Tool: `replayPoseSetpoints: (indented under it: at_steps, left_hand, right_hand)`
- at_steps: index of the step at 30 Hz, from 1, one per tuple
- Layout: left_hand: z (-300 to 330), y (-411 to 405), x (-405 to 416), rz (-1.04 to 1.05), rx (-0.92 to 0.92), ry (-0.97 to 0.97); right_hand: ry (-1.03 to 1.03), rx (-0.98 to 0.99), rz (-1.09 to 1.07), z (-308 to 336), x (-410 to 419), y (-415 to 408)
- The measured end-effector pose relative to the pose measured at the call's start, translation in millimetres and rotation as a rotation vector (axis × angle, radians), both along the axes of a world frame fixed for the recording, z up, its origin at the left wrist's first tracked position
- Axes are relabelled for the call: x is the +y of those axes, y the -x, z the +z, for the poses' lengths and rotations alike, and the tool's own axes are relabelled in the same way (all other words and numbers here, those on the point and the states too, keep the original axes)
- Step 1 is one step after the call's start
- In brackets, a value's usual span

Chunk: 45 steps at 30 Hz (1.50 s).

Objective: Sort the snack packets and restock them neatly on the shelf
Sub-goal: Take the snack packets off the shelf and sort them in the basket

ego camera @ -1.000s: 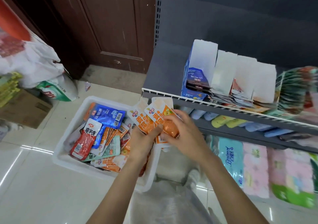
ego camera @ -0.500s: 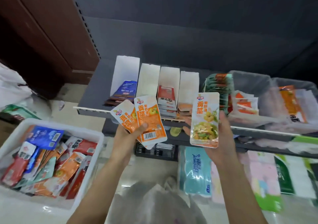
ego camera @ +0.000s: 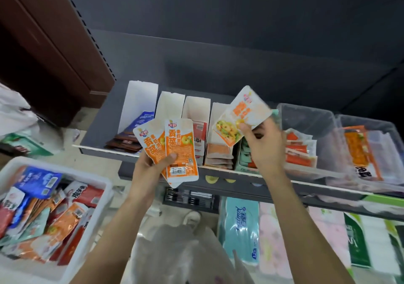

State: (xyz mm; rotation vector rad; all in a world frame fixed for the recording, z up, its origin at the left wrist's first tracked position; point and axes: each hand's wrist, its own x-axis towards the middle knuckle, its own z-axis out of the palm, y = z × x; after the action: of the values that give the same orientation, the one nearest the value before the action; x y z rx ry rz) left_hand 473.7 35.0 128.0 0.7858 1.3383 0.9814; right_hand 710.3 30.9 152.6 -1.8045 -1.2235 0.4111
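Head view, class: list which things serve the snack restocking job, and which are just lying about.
Job: left hand with orange packets; right hand with one packet; white bin; shelf boxes.

Lying about: tissue packs; plastic bag; door.

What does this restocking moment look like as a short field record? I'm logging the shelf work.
left hand: grips fanned orange snack packets
right hand: pinches one orange packet, tilted, above the white dividers
shelf: sorted packets in divider slots and clear bins
white tub: mixed packets, lower left
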Motion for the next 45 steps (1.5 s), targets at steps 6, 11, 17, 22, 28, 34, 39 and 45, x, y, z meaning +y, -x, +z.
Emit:
replayPoseSetpoints:
  at_steps: [6, 11, 17, 22, 28, 34, 39, 45]
  left_hand:
    - [1.5, -0.4, 23.7, 0.029, -0.009, 0.006]
    - [-3.3, -4.0, 42.9, 0.002, 0.009, -0.003]
    - [-3.2, -16.4, 58.9, -0.064, 0.033, -0.028]
    - [-1.5, -31.6, 64.4, -0.147, 0.142, -0.115]
    - [4.4, -61.0, 59.4, -0.378, 0.303, -0.491]
    - [19.9, -64.0, 71.7, -0.835, -0.036, -0.321]
    - [23.0, -76.6, 83.8, -0.712, 0.134, -0.302]
    - [19.7, -77.4, 101.5, -0.546, 0.049, -0.131]
  right_hand:
    - [0.078, -0.557, 0.17, -43.3, 15.4, 8.1]
    - [0.225, -0.907, 0.461, -47.9, 21.8, -0.7]
    - [0.524, -0.748, 0.717, -22.7, 26.7, -5.4]
    - [0.144, -0.131, 0.446, 2.4, 29.1, 21.1]
    - [0.276, 0.53, 0.327, -2.9, 44.2, 60.7]
    - [0.175, 0.827, 0.155, 3.9, 37.7, 43.2]
    - [0.125, 1.033, 0.065, -0.8, 34.6, 44.4]
    - [-0.048, 0.927, -0.316, 4.6, 28.1, 32.6]
